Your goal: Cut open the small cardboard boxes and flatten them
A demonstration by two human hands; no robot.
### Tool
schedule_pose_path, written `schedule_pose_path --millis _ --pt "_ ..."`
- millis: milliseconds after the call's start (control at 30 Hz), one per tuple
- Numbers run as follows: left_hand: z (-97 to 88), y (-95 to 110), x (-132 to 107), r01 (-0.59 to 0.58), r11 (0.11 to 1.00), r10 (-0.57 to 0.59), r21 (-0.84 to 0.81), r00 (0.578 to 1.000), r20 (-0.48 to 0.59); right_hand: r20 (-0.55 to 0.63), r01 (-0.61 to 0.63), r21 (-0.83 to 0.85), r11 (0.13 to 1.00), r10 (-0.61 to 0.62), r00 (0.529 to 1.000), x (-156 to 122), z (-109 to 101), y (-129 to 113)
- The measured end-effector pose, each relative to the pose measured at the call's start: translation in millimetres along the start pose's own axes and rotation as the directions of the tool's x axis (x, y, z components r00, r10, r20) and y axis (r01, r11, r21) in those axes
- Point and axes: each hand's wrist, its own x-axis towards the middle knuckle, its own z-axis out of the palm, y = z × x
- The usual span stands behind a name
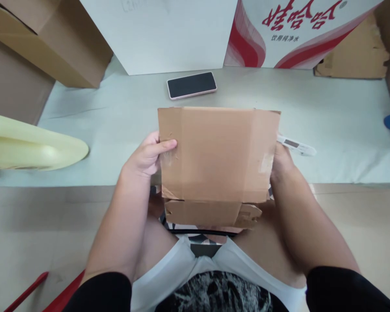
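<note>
A brown cardboard sheet [214, 151], creased along fold lines, is held up in front of me over the near edge of the table. A folded flap [201, 212] with a torn corner hangs along its lower edge. My left hand [146, 154] grips the left edge, thumb on the face towards me and fingers partly behind. At the right edge, my right hand [281, 160] is closed on the cardboard, its fingers mostly hidden. Beside that hand is a slim white device [297, 145] with a small dark display; I cannot tell whether it touches the hand.
A phone [191, 85] lies beyond the cardboard on the pale green tablecloth [344, 112]. White-and-red cartons [175, 34] stand behind it. Brown boxes [71, 43] are at the left back, flattened cardboard [354, 52] at the right back. A pale yellow object [35, 145] juts in from the left.
</note>
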Motion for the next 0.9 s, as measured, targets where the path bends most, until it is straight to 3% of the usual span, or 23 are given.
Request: schedule_pose_path --millis 67,133,233,300,367,467,533,767,900 --pt "-3.3 2.5 0.5 0.051 0.995 -0.053 -0.091 0.998 -0.023 -0.027 -0.043 0.078 0.996 0.046 0.999 4.7 -3.3 -3.5" --pt "-9.3 7.5 2.2 -0.049 0.982 0.024 -0.183 0.99 -0.136 -0.109 -0.068 0.152 0.986 0.085 0.99 9.3 -9.3 -5.5" --pt "-20.4 14.9 8.3 -0.255 0.923 0.155 -0.289 0.932 -0.328 -0.225 -0.027 0.212 0.977 0.075 0.971 13.6 -16.0 -4.5" --pt "-25.4 15.8 13.9 -0.334 0.883 0.173 -0.331 0.885 -0.432 -0.181 -0.022 0.22 0.975 0.063 0.981 13.5 -15.1 -2.4" --pt "-26.2 13.1 19.0 -0.342 0.873 0.141 -0.349 0.86 -0.491 -0.035 -0.1 0.229 0.968 0.11 0.993 10.9 -10.3 -1.0" --pt "-19.9 7.0 23.2 -0.298 0.881 0.081 -0.368 0.86 -0.504 0.185 -0.207 0.209 0.956 0.169 0.968 4.5 -1.2 -1.6" --pt "-14.7 4.1 23.2 -0.283 0.883 0.063 -0.375 0.862 -0.503 0.225 -0.205 0.205 0.957 0.158 0.961 0.4 3.8 -2.3" --pt "-14.4 -4.0 20.0 -0.282 0.904 0.095 -0.322 0.865 -0.492 0.064 -0.231 0.296 0.927 0.222 0.973 -13.4 28.5 4.7" --pt "-3.7 -2.0 15.6 -0.203 0.884 -0.037 -0.421 0.868 -0.496 -0.05 -0.168 0.32 0.932 0.194 0.98 -23.8 22.4 -2.3"
